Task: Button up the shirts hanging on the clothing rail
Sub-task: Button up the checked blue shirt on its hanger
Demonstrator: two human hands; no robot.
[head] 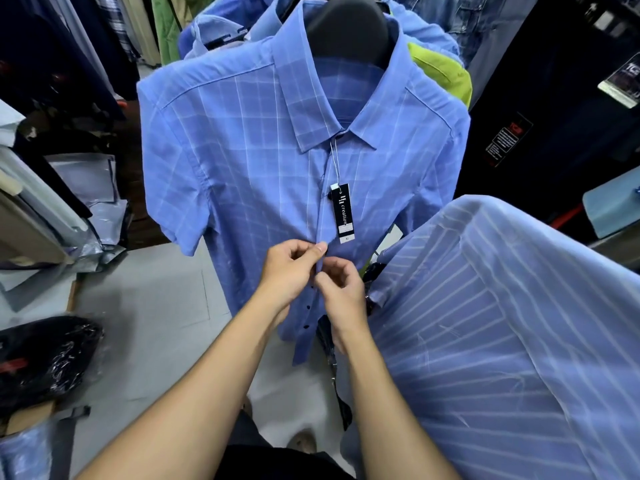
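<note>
A blue checked short-sleeved shirt [249,161] hangs in front of me on a black hanger [346,26]. A black price tag [342,213] dangles from its top button on a white string. Both hands work at the placket about mid-chest. My left hand [294,268] pinches the left edge of the placket between thumb and fingers. My right hand [341,289] pinches the placket right beside it, fingers curled. Below the hands the front hangs apart, with three dark buttons [308,308] showing along the edge.
A blue striped shirt [502,323] hangs close at my right. More blue shirts and a green garment [440,71] hang behind. Dark garments [554,116] fill the right; bagged clothes [41,358] and stacked packages [86,188] lie on the pale floor at left.
</note>
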